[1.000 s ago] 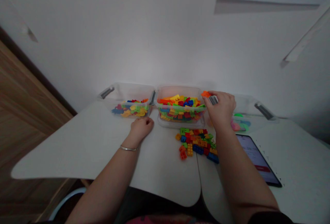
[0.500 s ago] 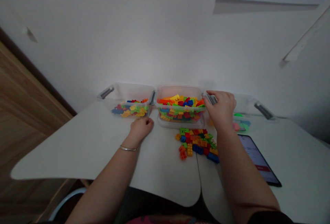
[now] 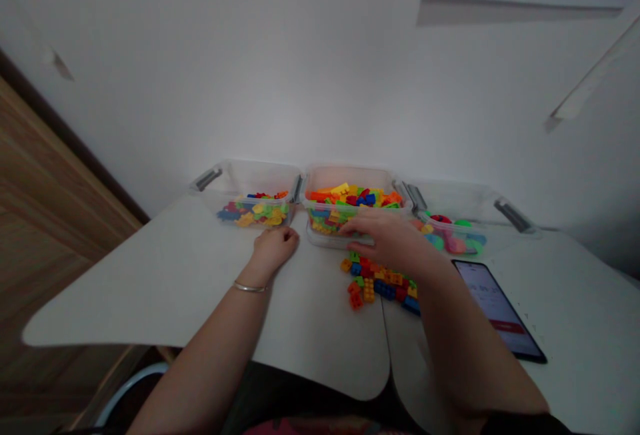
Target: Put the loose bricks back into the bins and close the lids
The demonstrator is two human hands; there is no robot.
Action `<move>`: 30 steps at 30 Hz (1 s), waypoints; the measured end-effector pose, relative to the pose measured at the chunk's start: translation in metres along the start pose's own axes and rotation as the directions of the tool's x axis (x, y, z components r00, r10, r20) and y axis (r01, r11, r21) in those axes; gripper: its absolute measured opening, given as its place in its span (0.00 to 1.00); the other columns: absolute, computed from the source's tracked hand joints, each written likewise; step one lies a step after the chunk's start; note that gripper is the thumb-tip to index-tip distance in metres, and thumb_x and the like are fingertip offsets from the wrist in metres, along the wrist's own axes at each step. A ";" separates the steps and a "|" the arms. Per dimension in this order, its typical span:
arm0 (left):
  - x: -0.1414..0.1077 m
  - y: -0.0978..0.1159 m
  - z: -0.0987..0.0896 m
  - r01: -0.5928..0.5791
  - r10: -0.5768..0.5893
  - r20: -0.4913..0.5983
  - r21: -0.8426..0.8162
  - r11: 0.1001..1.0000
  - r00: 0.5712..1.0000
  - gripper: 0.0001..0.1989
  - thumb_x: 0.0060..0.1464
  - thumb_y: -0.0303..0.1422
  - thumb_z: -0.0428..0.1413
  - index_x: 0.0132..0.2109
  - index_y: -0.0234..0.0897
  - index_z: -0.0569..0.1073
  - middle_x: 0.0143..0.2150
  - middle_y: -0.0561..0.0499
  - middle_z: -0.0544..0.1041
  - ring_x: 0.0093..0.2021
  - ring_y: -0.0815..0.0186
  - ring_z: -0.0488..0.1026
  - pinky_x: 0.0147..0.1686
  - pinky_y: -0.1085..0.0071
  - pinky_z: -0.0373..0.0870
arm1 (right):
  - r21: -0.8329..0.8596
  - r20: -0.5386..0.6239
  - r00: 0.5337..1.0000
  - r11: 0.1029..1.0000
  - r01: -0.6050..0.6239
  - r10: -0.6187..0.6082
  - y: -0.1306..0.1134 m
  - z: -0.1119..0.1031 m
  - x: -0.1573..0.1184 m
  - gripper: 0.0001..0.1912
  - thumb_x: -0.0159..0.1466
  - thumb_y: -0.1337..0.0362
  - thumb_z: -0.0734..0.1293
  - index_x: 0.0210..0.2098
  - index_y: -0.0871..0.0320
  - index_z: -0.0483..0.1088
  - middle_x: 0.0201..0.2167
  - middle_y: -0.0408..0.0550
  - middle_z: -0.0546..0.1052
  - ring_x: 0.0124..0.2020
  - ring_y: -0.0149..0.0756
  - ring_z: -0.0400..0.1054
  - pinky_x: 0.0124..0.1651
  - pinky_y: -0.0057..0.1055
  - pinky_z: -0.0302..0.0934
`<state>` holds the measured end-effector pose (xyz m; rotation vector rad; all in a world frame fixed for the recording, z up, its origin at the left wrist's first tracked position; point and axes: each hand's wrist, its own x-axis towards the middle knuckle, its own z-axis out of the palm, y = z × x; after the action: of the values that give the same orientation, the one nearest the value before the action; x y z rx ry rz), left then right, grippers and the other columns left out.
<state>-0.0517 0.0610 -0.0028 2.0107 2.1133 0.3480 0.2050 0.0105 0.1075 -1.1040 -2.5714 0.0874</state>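
Observation:
My left hand [image 3: 273, 248] rests on the table in a loose fist, just in front of the left clear box [image 3: 263, 177], and nothing shows in it. Over the far side of a heap of loose toy building bricks [image 3: 369, 289] reaches my right hand [image 3: 393, 241]. Its fingers are apart and point left, and no brick is visible in them. Part of the heap is covered by that hand and forearm. Behind it stands the middle clear box [image 3: 350, 175], well filled with coloured bricks; my right hand hides part of its front wall.
The left box holds fewer bricks. A third clear box [image 3: 455, 196] on the right contains round coloured pieces. To the right of my forearm lies a phone [image 3: 500, 308] with its screen lit. The white table [image 3: 125, 288] backs onto a wall.
My right hand has left the right rim of the middle box and moved left and down, over the brick heap, with its fingers spreading. My left hand has stayed in place.

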 end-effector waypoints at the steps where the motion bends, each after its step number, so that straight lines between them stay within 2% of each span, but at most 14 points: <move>1: 0.000 0.000 0.000 0.002 -0.002 -0.001 0.002 1.000 1.000 0.18 0.61 0.41 0.47 0.45 0.43 0.80 0.47 0.47 0.82 0.49 0.55 0.76 0.45 0.65 0.69 | -0.016 0.082 0.997 1.000 0.003 -0.002 -0.004 0.004 0.002 0.11 0.64 0.66 0.68 0.45 0.54 0.77 0.45 0.47 0.81 0.48 0.40 0.72 0.52 0.35 0.64; 4: 0.000 0.000 0.001 0.007 -0.007 -0.007 0.015 1.000 1.000 0.18 0.61 0.41 0.47 0.45 0.44 0.80 0.46 0.47 0.82 0.48 0.56 0.77 0.45 0.66 0.69 | -0.093 0.260 0.966 0.996 0.013 0.012 -0.010 0.021 0.008 0.13 0.62 0.68 0.70 0.46 0.55 0.78 0.46 0.49 0.81 0.50 0.43 0.73 0.52 0.36 0.65; 7: 0.000 0.000 0.000 0.013 -0.013 -0.007 0.015 1.000 1.000 0.18 0.61 0.42 0.47 0.45 0.44 0.80 0.45 0.48 0.83 0.48 0.56 0.77 0.44 0.66 0.69 | -0.180 0.324 0.944 0.984 -0.010 0.069 -0.011 0.038 0.012 0.15 0.60 0.70 0.69 0.47 0.57 0.79 0.45 0.52 0.81 0.50 0.47 0.73 0.50 0.37 0.67; 10: -0.001 0.001 -0.001 0.013 -0.013 0.000 0.007 1.000 1.000 0.17 0.61 0.41 0.48 0.45 0.44 0.80 0.46 0.48 0.83 0.49 0.56 0.76 0.45 0.66 0.69 | -0.247 0.333 0.932 0.967 -0.056 0.139 -0.012 0.052 0.013 0.16 0.61 0.72 0.67 0.47 0.60 0.79 0.43 0.56 0.82 0.49 0.50 0.74 0.47 0.39 0.69; 14: 0.000 0.001 -0.001 0.012 -0.012 0.002 0.006 1.000 1.000 0.17 0.61 0.41 0.48 0.45 0.44 0.80 0.46 0.48 0.83 0.49 0.55 0.76 0.45 0.65 0.68 | -0.280 0.367 0.916 0.958 -0.060 0.164 -0.013 0.061 0.014 0.15 0.61 0.74 0.66 0.45 0.60 0.80 0.43 0.58 0.82 0.47 0.51 0.75 0.45 0.40 0.70; 19: 0.000 0.001 0.000 0.021 -0.021 0.004 0.015 1.000 1.000 0.17 0.61 0.41 0.48 0.46 0.44 0.80 0.46 0.48 0.82 0.50 0.55 0.76 0.45 0.65 0.68 | -0.286 0.346 0.923 0.956 -0.069 0.170 -0.013 0.064 0.014 0.15 0.59 0.74 0.68 0.44 0.58 0.80 0.43 0.58 0.82 0.48 0.51 0.75 0.45 0.37 0.70; 24: 0.000 0.001 0.000 0.013 -0.013 -0.003 0.008 1.000 1.000 0.17 0.61 0.40 0.48 0.46 0.44 0.80 0.47 0.47 0.82 0.50 0.54 0.76 0.45 0.64 0.69 | -0.333 0.290 0.935 0.937 -0.102 0.205 -0.011 0.066 0.014 0.13 0.61 0.73 0.65 0.40 0.59 0.80 0.40 0.58 0.82 0.44 0.50 0.76 0.42 0.38 0.69; 30: 0.000 0.000 0.001 0.012 -0.012 -0.004 0.015 1.000 1.000 0.17 0.61 0.41 0.48 0.45 0.44 0.80 0.46 0.48 0.82 0.49 0.55 0.76 0.45 0.65 0.69 | -0.313 0.286 0.941 0.946 -0.086 0.180 -0.013 0.064 0.016 0.11 0.61 0.72 0.67 0.40 0.58 0.80 0.39 0.56 0.83 0.43 0.49 0.76 0.42 0.37 0.68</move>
<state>-0.0513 0.0611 -0.0032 2.0066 2.1349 0.3357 0.1643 0.0178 0.0544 -1.4829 -2.8509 -0.1054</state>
